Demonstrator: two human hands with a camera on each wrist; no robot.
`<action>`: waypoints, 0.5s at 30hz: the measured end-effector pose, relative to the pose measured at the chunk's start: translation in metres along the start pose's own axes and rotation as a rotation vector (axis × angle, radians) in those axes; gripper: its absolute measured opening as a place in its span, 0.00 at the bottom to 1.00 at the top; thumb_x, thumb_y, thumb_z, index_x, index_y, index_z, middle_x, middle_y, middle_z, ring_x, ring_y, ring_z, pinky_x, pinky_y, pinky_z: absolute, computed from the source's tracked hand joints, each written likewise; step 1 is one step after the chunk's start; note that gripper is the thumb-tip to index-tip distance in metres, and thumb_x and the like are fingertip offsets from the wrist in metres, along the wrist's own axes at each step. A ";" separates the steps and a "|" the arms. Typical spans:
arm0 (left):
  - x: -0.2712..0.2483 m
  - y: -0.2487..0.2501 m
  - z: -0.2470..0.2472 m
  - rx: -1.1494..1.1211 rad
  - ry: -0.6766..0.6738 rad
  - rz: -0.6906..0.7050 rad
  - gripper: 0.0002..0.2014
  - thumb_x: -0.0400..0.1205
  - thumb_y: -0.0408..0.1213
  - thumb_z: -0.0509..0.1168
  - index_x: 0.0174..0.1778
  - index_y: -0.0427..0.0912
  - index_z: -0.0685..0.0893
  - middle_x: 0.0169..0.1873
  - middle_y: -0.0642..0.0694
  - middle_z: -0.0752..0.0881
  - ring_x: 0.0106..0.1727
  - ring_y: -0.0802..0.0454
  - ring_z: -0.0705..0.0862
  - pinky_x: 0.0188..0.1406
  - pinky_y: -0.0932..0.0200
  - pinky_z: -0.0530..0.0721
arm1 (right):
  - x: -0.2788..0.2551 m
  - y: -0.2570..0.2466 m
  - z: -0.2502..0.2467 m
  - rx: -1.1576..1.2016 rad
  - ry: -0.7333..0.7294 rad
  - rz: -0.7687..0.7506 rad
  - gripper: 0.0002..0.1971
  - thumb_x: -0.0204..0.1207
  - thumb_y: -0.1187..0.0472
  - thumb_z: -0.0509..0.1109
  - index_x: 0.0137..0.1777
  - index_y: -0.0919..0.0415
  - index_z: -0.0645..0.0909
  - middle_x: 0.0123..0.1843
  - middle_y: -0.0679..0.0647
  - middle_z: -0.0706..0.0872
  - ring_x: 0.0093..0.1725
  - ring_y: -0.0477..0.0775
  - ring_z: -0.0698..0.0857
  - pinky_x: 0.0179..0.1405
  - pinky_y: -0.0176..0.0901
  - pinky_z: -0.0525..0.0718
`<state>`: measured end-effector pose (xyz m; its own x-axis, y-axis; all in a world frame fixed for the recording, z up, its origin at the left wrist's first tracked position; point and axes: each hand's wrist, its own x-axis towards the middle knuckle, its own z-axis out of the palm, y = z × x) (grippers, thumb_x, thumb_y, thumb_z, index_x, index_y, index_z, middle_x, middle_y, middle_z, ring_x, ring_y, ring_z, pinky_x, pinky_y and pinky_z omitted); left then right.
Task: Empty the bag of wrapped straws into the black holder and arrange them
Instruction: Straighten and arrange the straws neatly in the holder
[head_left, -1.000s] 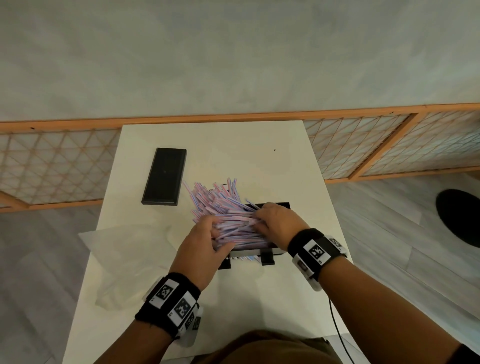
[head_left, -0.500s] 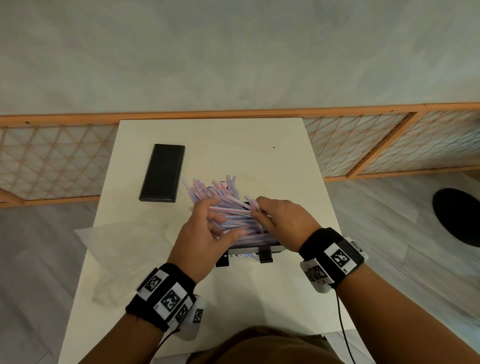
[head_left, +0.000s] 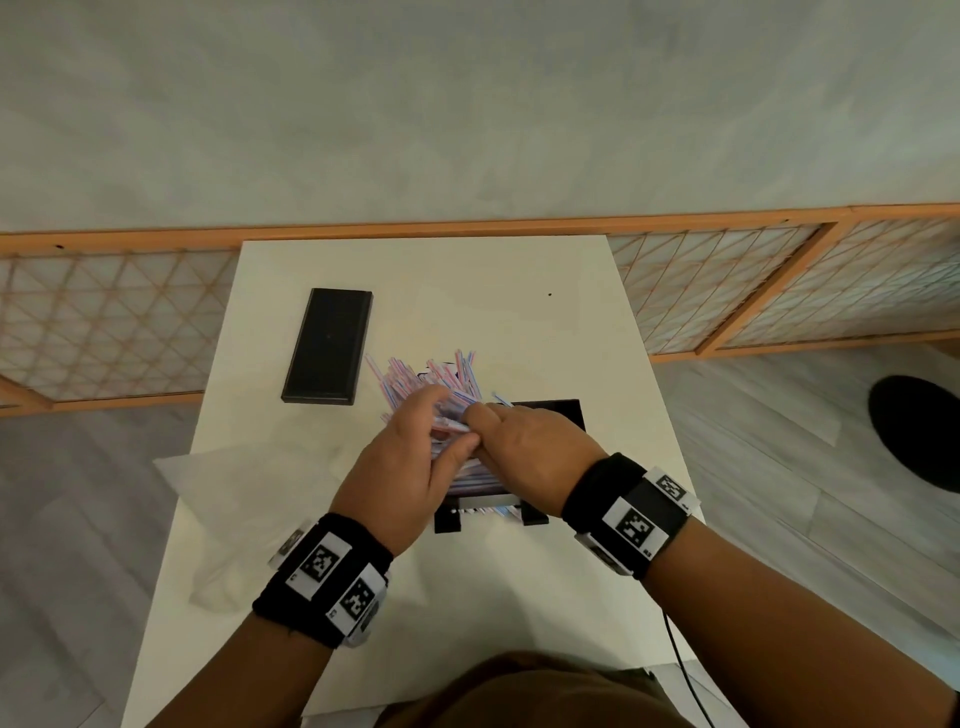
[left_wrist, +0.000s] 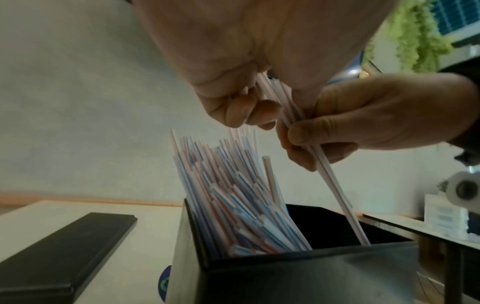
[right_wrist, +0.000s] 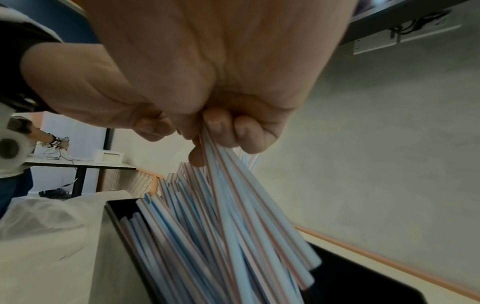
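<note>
The black holder (head_left: 551, 410) stands near the table's front, and its open box (left_wrist: 285, 271) fills the lower left wrist view. Striped wrapped straws (head_left: 431, 376) fan out of it, leaning toward the far left. My left hand (head_left: 410, 457) curls over the straws, with a few passing between its fingers (left_wrist: 246, 107) and thumb. My right hand (head_left: 524, 449) meets it from the right and pinches a small bunch of straws (left_wrist: 330, 174) whose lower ends stand in the holder's empty right part. In the right wrist view its fingers (right_wrist: 218, 127) grip those straws (right_wrist: 246, 216).
A flat black lid (head_left: 328, 360) lies at the far left of the white table (head_left: 467, 291). The crumpled clear bag (head_left: 249, 499) lies left of my left hand. A lattice screen (head_left: 727, 291) runs behind the table. A dark round object (head_left: 919, 441) sits on the floor at right.
My hands have drawn together above the holder. The right hand moved left and now pinches a few straws. The left hand rose slightly onto the same bunch.
</note>
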<state>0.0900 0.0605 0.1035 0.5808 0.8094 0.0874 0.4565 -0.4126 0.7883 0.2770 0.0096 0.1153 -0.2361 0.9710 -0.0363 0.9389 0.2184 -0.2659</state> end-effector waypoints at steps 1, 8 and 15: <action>0.001 0.000 0.000 0.051 -0.014 0.045 0.20 0.89 0.51 0.63 0.75 0.50 0.72 0.64 0.53 0.84 0.59 0.59 0.85 0.57 0.57 0.86 | 0.001 0.000 0.000 -0.002 0.001 -0.008 0.10 0.87 0.59 0.60 0.62 0.62 0.76 0.49 0.59 0.86 0.39 0.66 0.84 0.33 0.53 0.79; 0.000 0.003 0.005 0.062 0.052 0.137 0.07 0.92 0.45 0.56 0.59 0.51 0.77 0.49 0.54 0.83 0.47 0.59 0.81 0.45 0.67 0.80 | 0.000 -0.005 0.004 0.117 0.091 0.004 0.15 0.87 0.51 0.56 0.56 0.63 0.77 0.48 0.58 0.85 0.39 0.61 0.84 0.32 0.48 0.73; -0.007 -0.027 0.000 -0.160 0.091 -0.123 0.04 0.92 0.43 0.58 0.57 0.50 0.78 0.45 0.53 0.87 0.48 0.56 0.86 0.47 0.59 0.83 | -0.020 0.029 0.006 0.041 -0.090 0.163 0.12 0.90 0.51 0.57 0.62 0.57 0.76 0.59 0.56 0.83 0.52 0.62 0.84 0.49 0.57 0.83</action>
<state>0.0734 0.0666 0.0817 0.4606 0.8870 0.0335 0.4032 -0.2427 0.8823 0.3076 -0.0043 0.1026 -0.1044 0.9804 -0.1673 0.9560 0.0526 -0.2886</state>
